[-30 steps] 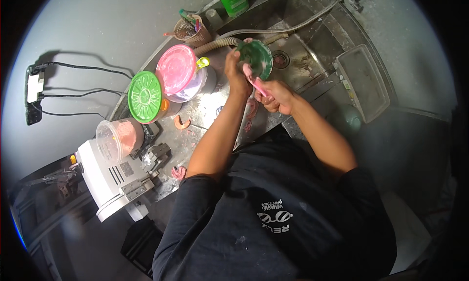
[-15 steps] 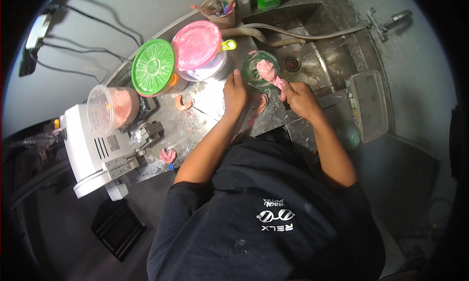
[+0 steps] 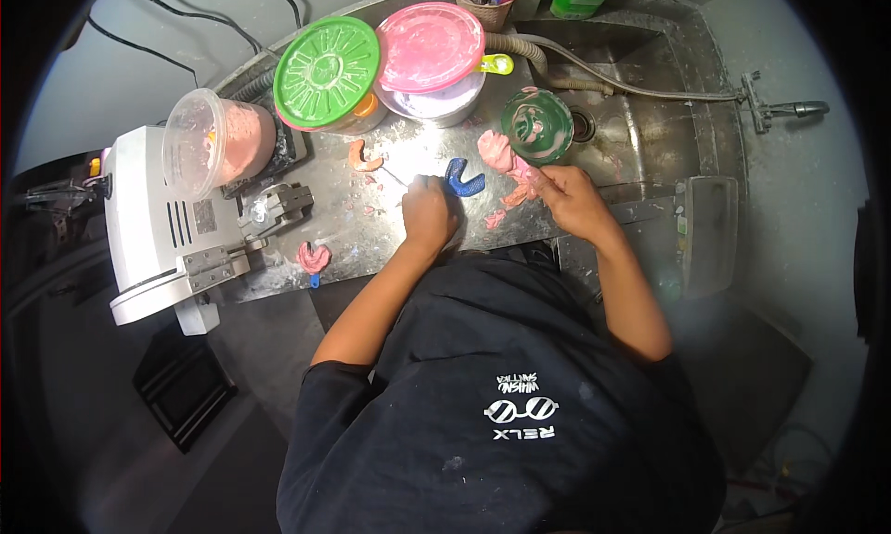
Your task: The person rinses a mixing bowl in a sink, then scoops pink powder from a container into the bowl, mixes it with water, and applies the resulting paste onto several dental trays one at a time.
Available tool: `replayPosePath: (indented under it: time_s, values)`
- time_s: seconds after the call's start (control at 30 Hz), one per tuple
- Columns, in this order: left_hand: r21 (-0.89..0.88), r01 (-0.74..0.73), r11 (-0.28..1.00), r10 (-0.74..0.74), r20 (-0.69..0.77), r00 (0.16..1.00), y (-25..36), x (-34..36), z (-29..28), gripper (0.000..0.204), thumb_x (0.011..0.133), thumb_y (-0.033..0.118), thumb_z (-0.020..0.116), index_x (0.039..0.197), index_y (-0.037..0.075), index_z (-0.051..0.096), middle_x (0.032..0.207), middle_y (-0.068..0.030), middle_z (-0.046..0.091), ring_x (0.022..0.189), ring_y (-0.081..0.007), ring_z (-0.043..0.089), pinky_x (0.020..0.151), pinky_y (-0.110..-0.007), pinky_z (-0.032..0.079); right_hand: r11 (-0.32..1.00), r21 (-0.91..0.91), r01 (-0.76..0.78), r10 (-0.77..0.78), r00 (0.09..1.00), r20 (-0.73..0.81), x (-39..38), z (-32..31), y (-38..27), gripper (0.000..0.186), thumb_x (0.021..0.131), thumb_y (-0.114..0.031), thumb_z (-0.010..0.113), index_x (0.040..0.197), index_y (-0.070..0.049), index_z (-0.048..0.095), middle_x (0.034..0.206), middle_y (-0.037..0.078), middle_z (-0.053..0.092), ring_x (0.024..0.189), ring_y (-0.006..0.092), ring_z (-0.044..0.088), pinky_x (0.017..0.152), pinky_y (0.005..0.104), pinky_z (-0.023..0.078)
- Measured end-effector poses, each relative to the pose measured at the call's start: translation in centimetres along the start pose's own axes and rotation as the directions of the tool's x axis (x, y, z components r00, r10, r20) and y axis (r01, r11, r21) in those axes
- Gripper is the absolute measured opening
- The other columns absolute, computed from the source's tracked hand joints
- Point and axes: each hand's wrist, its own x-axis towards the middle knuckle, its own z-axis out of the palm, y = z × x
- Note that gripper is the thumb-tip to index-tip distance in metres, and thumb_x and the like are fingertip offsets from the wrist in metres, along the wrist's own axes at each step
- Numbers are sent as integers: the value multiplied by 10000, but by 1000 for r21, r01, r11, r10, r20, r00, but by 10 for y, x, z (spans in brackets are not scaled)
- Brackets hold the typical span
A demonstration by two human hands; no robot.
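Note:
My left hand [image 3: 429, 217] is closed beside a blue impression tray [image 3: 464, 179], gripping it at its hand-side end; the handle is hidden by my fingers. My right hand [image 3: 571, 202] holds a pink-smeared mixing spatula [image 3: 522, 172] with a thick lump of pink paste [image 3: 495, 151] on its end. Just beyond the spatula is a green mixing bowl [image 3: 536, 126] with pink paste streaked around its inside. Pink-orange smears [image 3: 516, 195] lie on the steel counter [image 3: 367, 232] between my hands.
Lidded tubs, one green-topped [image 3: 328, 70] and one pink-topped [image 3: 432, 47], stand behind. An open tub of pink powder [image 3: 243, 137] and a white machine [image 3: 153, 218] are at left. An orange arch piece [image 3: 364, 156] and pink-filled tray [image 3: 314, 257] lie nearby. The sink [image 3: 650, 130] is right.
My left hand has come away from the bowl, and the blue tray now shows beside it. The spatula has lifted its pink lump out of the bowl to the left. The view has shifted.

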Motion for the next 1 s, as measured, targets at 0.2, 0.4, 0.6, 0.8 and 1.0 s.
replayPosePath:
  time_s: [0.2,0.4,0.6,0.8,1.0]
  values:
    - [45,40,998,-41,21,999,-2,1,3,427,639,104,762,1010,-1,579,984,-180,562,897,-350,570,786,-438,448,993,97,63,-64,998,13,3,-2,-6,362,1019,-277,512,776,-17,578,624,-54,433,586,42,370,521,243,309]
    - [-61,-6,998,7,29,1000,5,6,-7,372,731,115,662,1080,28,567,1038,-163,544,1006,-331,524,816,-448,423,848,523,-79,12,991,130,-2,-9,-13,389,1019,-346,501,749,-69,536,598,-62,398,538,40,326,492,227,268]
    - [-1,-74,997,74,34,997,-2,11,4,453,695,44,674,1136,28,572,1005,-166,558,1007,-344,532,854,-461,396,841,533,-95,39,993,115,-10,-17,-18,397,1020,-353,493,774,-50,564,580,-56,407,523,34,336,484,216,267]
    - [-191,-207,960,196,-75,978,-16,-5,-4,240,810,41,562,1050,46,567,1001,-166,574,997,-328,547,806,-485,363,826,562,-49,-4,996,92,-16,-21,-20,442,1008,-382,515,690,-76,496,588,-63,387,532,32,320,486,229,264]
    - [-652,179,737,24,290,957,9,0,-70,107,957,131,511,986,46,569,715,-100,539,615,-212,523,518,-326,358,869,490,70,-66,997,-25,-18,-25,-28,410,1031,-338,464,864,-4,633,591,-47,420,539,30,348,505,203,264]
